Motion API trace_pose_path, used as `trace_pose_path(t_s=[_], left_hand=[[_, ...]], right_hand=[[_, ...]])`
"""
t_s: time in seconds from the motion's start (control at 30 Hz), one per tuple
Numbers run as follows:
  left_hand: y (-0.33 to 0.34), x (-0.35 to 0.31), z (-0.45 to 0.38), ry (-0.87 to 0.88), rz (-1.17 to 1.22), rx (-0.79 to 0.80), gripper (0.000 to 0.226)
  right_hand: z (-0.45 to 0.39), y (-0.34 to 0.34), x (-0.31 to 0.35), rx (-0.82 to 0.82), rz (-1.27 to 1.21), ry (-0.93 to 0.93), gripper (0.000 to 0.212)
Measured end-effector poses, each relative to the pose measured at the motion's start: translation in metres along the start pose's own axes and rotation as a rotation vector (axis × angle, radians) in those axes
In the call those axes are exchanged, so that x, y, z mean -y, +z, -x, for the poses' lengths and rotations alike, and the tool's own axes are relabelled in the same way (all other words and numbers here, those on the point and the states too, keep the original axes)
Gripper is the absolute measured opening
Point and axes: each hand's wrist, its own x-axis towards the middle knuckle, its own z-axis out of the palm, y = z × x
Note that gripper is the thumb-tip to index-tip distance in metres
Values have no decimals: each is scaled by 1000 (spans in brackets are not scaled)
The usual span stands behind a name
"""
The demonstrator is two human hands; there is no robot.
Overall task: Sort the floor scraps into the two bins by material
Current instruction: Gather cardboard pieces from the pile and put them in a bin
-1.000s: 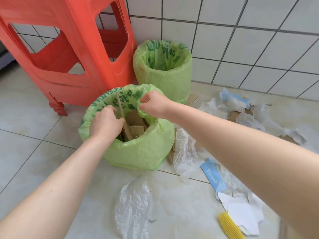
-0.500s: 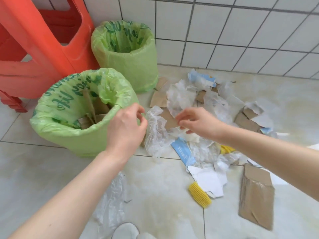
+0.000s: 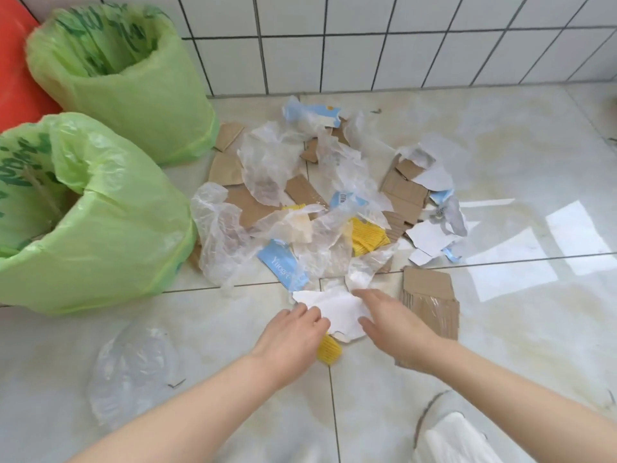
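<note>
Two bins lined with green bags stand at the left. The near bin (image 3: 110, 248) holds cardboard pieces; the far bin (image 3: 140, 95) stands against the wall. A heap of scraps covers the floor to their right: clear plastic film (image 3: 267, 162), brown cardboard (image 3: 404, 192), yellow corrugated pieces (image 3: 365, 237) and blue-printed paper (image 3: 278, 262). My left hand (image 3: 290, 339) and my right hand (image 3: 394, 325) lie on either side of a torn white paper scrap (image 3: 334, 307) at the heap's near edge, fingertips touching it. Both hands have spread fingers and grip nothing.
A red plastic stool (image 3: 16, 78) stands behind the bins at the far left. A brown cardboard piece (image 3: 430, 299) lies right of my right hand. A clear plastic bag (image 3: 133, 369) lies alone on the floor at the near left. A white tiled wall (image 3: 400, 45) bounds the back.
Both hands left the near bin and moved right and toward me, down to the white paper scrap. The camera view swung right, from the bins to the heap.
</note>
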Motion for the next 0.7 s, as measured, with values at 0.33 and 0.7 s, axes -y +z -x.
trace_pose_path(t_s=[0.33,0.7], left_hand=[[40,0,14,-11,-65,2,34],[44,-2,20,-38,-54,28,30]], right_hand=[[17,52,-14,-59,513,-211,64],[32,47,-25,-131,415,15,93]])
